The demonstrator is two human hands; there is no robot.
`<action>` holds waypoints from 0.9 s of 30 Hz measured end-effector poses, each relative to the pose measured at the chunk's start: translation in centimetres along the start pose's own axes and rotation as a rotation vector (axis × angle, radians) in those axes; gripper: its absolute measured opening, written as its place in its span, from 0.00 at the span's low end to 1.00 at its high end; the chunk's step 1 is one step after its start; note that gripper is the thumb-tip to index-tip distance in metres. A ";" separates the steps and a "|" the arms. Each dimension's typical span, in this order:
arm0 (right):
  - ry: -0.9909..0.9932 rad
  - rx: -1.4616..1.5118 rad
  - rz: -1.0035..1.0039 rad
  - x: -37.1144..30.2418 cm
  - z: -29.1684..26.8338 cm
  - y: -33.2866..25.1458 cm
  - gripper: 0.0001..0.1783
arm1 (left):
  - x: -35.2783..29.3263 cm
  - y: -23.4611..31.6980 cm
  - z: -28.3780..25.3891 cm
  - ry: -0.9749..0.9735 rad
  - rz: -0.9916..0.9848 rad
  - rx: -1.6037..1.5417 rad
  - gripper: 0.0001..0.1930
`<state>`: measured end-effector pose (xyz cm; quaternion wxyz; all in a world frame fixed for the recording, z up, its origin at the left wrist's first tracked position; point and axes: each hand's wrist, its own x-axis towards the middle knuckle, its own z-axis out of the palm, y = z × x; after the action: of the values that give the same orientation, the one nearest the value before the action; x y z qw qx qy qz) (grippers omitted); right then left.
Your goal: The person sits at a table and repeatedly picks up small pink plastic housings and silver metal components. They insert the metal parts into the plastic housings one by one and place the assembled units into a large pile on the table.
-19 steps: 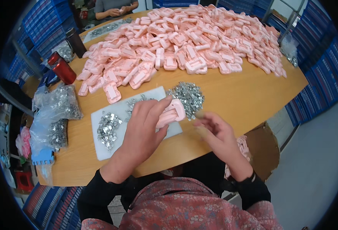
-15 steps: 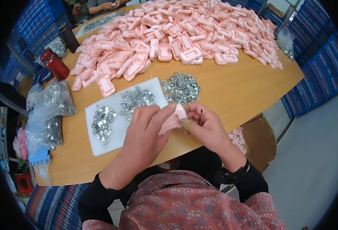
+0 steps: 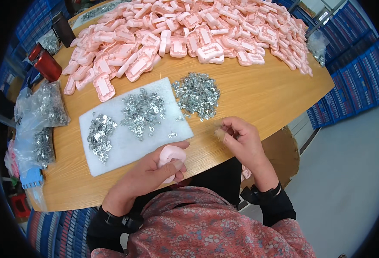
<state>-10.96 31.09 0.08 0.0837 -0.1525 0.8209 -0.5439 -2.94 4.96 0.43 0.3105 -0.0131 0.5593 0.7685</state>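
My left hand (image 3: pixel 148 172) is closed round a pink plastic casing (image 3: pixel 172 155), its thumb across the front. This casing is held near the table's front edge, by the lower right corner of a white foam sheet (image 3: pixel 112 165). To the right, over bare wood, my right hand (image 3: pixel 243 139) has its thumb and fingers curled together; what they hold, if anything, I cannot make out. On the foam lie two heaps of small silvery metal pieces (image 3: pixel 143 112), with a few strays near its right end. Another heap of metal pieces (image 3: pixel 196 95) lies directly on the table.
A large pile of pink casings (image 3: pixel 193 41) covers the table's far side. At the left are plastic bags of metal pieces (image 3: pixel 47 105), a red flask (image 3: pixel 45 62) and a dark bottle (image 3: pixel 63 29). Blue stacked trays (image 3: pixel 355 81) stand at right; a cardboard box (image 3: pixel 282 155) is below the edge.
My hands have parted. The left has come down and nearer with the pink casing, while the right has let go of it and moved right. The view has shifted slightly.
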 end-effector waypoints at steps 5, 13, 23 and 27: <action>-0.020 -0.324 -0.198 2.8 1.9 -0.1 0.12 | 0.3 -0.9 -0.4 0.061 0.029 -0.136 0.24; -0.115 -0.504 -0.314 6.6 5.3 -0.2 0.12 | -0.1 -0.3 -0.5 0.182 0.108 -0.213 0.23; -0.280 -0.338 -0.509 4.3 4.9 -4.6 0.14 | 1.4 0.6 -0.9 0.335 0.207 -0.265 0.27; -0.244 -0.240 -0.424 3.9 5.2 -4.4 0.13 | 1.5 0.0 -1.1 0.342 0.232 -0.268 0.27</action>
<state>-12.32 23.68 2.16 0.0475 -0.3940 0.8132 -0.4257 -4.49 4.72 -0.50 0.1166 -0.1199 0.4944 0.8530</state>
